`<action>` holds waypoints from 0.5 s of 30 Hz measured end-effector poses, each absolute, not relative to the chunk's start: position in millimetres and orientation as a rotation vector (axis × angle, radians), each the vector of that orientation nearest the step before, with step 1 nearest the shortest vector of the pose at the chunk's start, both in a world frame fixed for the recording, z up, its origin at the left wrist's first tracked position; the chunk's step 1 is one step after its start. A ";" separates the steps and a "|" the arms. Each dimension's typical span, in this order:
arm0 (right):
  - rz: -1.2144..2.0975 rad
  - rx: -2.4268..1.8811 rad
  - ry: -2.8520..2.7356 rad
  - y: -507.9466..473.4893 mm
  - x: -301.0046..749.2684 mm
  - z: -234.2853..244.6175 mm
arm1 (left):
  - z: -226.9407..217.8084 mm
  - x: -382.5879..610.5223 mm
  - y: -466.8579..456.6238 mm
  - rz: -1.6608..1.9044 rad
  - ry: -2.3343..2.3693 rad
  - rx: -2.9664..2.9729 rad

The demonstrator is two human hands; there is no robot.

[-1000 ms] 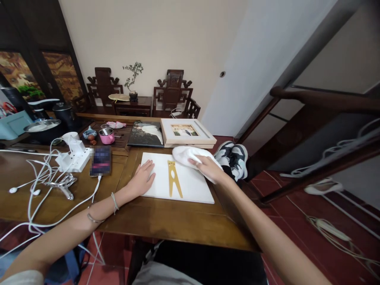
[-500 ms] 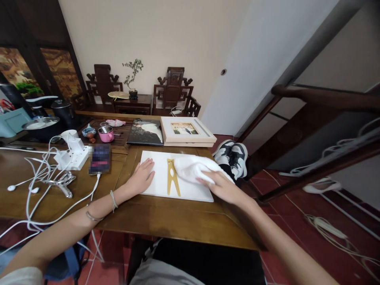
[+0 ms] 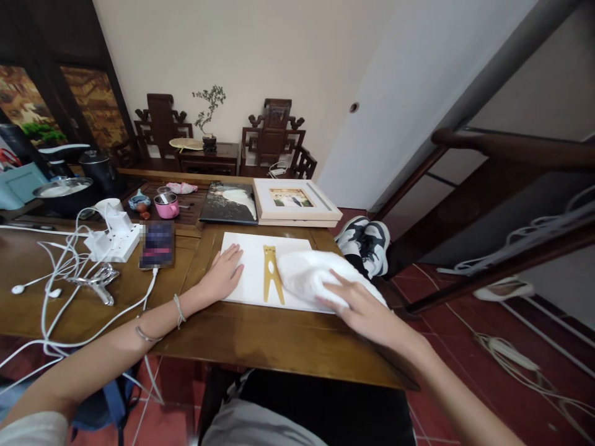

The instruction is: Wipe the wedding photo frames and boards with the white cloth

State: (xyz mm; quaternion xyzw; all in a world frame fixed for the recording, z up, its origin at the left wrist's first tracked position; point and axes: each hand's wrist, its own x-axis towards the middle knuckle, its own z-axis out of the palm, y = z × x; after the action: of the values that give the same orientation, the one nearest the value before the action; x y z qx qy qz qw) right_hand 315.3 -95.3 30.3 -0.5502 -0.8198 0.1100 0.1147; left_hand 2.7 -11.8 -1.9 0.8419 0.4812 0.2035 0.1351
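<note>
A white board (image 3: 253,260) with a gold clothespin-shaped figure (image 3: 272,282) lies flat near the front of the wooden table (image 3: 242,341). My left hand (image 3: 222,274) lies flat on the board's left edge, fingers stretched out. My right hand (image 3: 360,310) presses a white cloth (image 3: 309,275) onto the board's right near corner, with the fingers on top of the cloth. The cloth covers the board's right side just beside the gold figure.
Behind the board are a white picture frame (image 3: 295,201) and a dark photo print (image 3: 229,203). To the left lie a phone (image 3: 157,244), a white power strip (image 3: 114,238) with tangled cables, a pink cup (image 3: 166,205) and a metal clip (image 3: 97,279). Sneakers (image 3: 365,241) sit off the table's right edge.
My right hand has dragged the cloth from the board's far right corner toward me, down to its near right corner. The left hand has stayed on the board.
</note>
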 end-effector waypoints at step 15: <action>0.201 -1.506 -2.462 -0.8 287.9 48.1 | -3.8 -0.6 -9.1 0.596 1.378 2.484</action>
State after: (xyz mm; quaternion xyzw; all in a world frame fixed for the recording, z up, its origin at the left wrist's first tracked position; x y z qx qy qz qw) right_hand 287.9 -0.8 48.1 -0.5165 -0.8445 0.0690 0.1240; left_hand -0.6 -9.1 -3.8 0.8497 0.4715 0.2037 0.1194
